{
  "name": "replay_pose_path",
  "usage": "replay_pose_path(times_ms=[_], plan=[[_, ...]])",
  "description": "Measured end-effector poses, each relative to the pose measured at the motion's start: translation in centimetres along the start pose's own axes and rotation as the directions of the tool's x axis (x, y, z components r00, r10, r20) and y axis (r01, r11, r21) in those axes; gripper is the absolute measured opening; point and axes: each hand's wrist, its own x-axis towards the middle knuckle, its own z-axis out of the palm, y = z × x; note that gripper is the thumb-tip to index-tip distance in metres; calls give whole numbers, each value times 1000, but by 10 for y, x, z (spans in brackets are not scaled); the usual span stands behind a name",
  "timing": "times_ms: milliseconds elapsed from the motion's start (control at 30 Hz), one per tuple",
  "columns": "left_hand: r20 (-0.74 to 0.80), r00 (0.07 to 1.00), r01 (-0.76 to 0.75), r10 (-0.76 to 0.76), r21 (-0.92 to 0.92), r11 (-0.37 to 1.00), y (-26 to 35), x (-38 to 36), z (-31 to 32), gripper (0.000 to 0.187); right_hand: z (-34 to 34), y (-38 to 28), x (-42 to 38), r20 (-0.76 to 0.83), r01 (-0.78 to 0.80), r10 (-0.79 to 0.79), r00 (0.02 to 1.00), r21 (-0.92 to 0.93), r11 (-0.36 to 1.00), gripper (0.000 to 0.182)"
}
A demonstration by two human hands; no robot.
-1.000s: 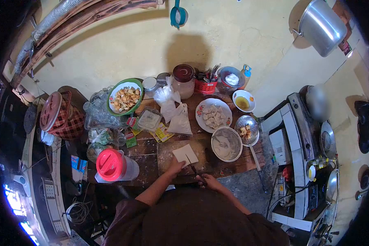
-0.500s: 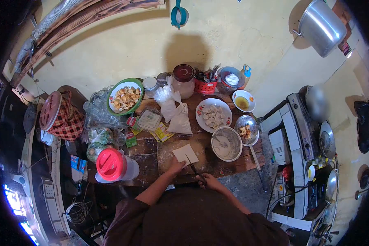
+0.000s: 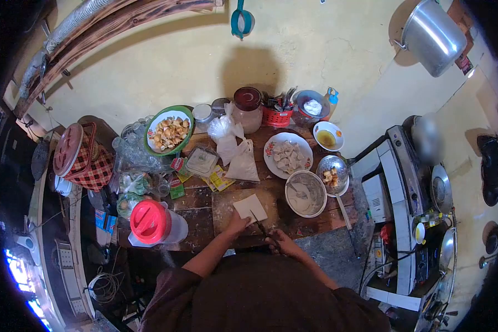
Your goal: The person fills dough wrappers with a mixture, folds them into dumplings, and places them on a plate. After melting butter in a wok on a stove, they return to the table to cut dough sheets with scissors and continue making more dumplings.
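My left hand [image 3: 238, 225] has its fingers at the lower left edge of a pale square slab [image 3: 250, 206], steadying it on a worn wooden board [image 3: 224, 213]. In my right hand [image 3: 282, 242] is a knife [image 3: 259, 223], its blade pointing away from me and lying over the slab's lower part. To the right of the slab stands a bowl of whitish batter [image 3: 306, 193] with a spoon in it. Beyond that, a floral plate [image 3: 270, 160] carries several pale cut pieces [image 3: 288, 156].
A strainer ladle [image 3: 341, 207] with browned pieces rests on a bowl at the right. Left stand a red-lidded pitcher [image 3: 150, 221] and a green-rimmed bowl [image 3: 187, 138] of browned pieces. Bags of white powder [image 3: 244, 163] sit behind the board. A stove [image 3: 406, 166] is farther right.
The knife and my right hand have shifted slightly, with the blade still over the slab's lower part. My left hand and the slab stay almost in place.
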Motion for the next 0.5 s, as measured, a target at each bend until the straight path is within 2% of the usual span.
replay_pose_path(times_ms=[100,133,167,200,233,300,333,400,433,500], plan=[[-27,1000,-10,9,-25,1000,0,0,2,50,-9,13,7,45,7,-7,999,3,1000,35],[-27,1000,-11,10,-25,1000,-20,13,-2,50,-11,15,8,45,8,-8,999,2,1000,35],[-62,991,-123,123,-4,992,-53,35,-9,49,-12,17,8,32,25,-23,999,-62,998,37],[-94,968,-233,234,21,972,-55,37,-9,48,-12,16,7,20,42,-39,999,-126,991,39],[-94,967,-234,235,20,972,-56,39,-10,48,-11,15,7,20,42,-40,999,-127,991,39],[-220,972,-73,79,36,997,-49,37,-10,39,-11,11,3,34,96,-93,995,-128,987,43],[-219,972,-75,81,36,997,-41,34,-12,39,-10,9,1,34,98,-94,995,-129,987,43],[-222,973,-2,55,234,972,-33,30,-18,33,-11,6,-3,69,128,-119,991,-154,980,48],[-224,973,-2,55,233,973,-33,31,-20,33,-11,6,-2,70,128,-118,991,-155,980,48],[-213,973,5,84,385,923,-34,36,-22,34,-13,9,-1,13,78,-77,997,-226,971,52]])
